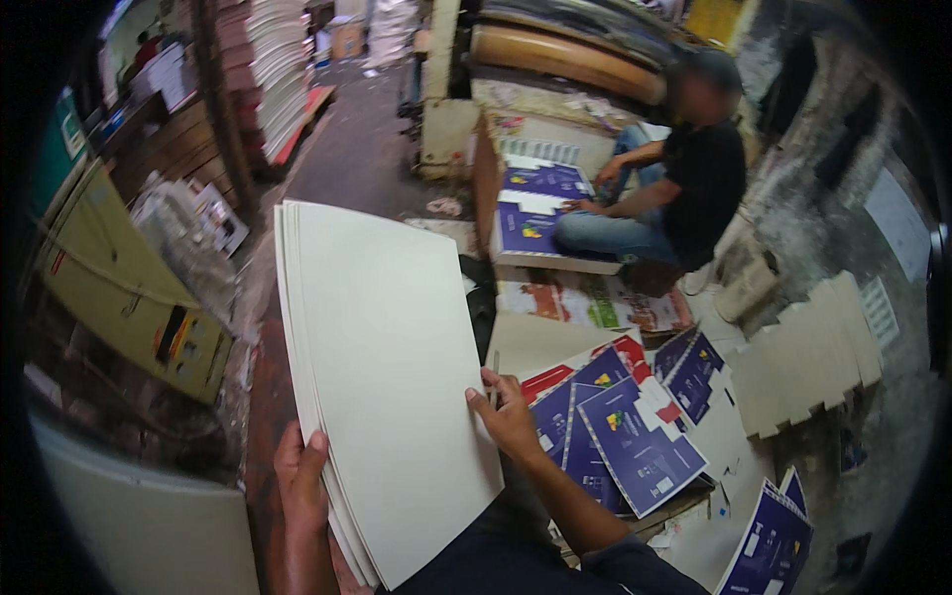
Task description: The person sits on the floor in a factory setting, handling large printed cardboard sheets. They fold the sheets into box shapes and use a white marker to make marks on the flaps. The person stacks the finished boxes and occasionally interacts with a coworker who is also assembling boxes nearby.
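A thick stack of large white cardboard sheets [392, 377] stands tilted in front of me, held between both hands. My left hand [303, 476] grips its lower left edge, thumb on the front face and fingers hidden behind. On the right edge, my right hand [508, 415] pinches the stack, its thumb lying on the white face. Along the left side the separate sheet edges show, slightly fanned. To the right of my right forearm lie several blue printed box blanks [640, 446], overlapping one another.
A seated person [694, 169] at the back right rests hands on a stack of blue printed sheets [531, 223]. Pale cut board pieces [813, 357] lean at the right. A yellow-green metal cabinet [124, 278] stands left. More blue blanks [769, 545] stand at lower right.
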Demonstrator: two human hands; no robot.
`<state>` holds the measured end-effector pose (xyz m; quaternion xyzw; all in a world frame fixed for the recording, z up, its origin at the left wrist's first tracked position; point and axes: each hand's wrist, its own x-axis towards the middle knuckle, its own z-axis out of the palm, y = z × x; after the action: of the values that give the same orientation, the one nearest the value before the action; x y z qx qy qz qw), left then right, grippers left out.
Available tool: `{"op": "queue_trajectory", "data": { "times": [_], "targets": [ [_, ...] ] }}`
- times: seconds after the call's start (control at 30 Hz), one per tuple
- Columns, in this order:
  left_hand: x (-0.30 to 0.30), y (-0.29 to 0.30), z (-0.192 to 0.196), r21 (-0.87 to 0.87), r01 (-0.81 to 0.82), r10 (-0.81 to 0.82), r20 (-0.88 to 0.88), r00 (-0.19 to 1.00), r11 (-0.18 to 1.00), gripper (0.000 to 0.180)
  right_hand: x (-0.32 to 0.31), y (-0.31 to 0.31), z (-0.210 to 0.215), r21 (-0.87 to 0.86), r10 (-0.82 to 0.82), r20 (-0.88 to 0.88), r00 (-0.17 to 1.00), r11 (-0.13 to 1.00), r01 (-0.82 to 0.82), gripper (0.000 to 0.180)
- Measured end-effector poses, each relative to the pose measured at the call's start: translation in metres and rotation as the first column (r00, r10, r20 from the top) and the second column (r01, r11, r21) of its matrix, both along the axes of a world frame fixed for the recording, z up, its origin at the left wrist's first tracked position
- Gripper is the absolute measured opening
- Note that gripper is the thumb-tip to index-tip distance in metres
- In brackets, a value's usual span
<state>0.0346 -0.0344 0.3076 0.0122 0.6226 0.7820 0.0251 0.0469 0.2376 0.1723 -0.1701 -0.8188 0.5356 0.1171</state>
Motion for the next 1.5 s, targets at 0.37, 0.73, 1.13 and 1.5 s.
{"op": "queue_trajectory", "data": {
  "times": [0.37, 0.73, 1.13, 1.5],
  "targets": [
    [0.003, 0.116, 0.052, -0.123, 0.374, -0.390, -0.152, 0.908, 0.919, 0.038, 0.072, -0.011, 0.116, -0.363, 0.108, -0.229, 0.968, 0.913, -0.187, 0.100],
    [0.005, 0.133, 0.041, -0.076, 0.473, -0.478, -0.186, 0.858, 0.878, 0.042, 0.089, -0.006, 0.150, -0.342, 0.155, -0.138, 0.978, 0.920, -0.194, 0.108],
    [-0.047, 0.025, -0.046, 0.116, 0.175, -0.189, 0.123, 0.974, 0.978, 0.031, 0.159, 0.143, 0.169, -0.104, -0.334, -0.099, 0.937, 0.940, 0.324, 0.015],
    [-0.029, -0.044, -0.158, 0.387, 0.039, -0.162, 0.293, 0.942, 0.921, 0.031, 0.186, 0.227, 0.056, -0.272, -0.377, -0.044, 0.925, 0.896, 0.352, 0.022]
  ]
}}
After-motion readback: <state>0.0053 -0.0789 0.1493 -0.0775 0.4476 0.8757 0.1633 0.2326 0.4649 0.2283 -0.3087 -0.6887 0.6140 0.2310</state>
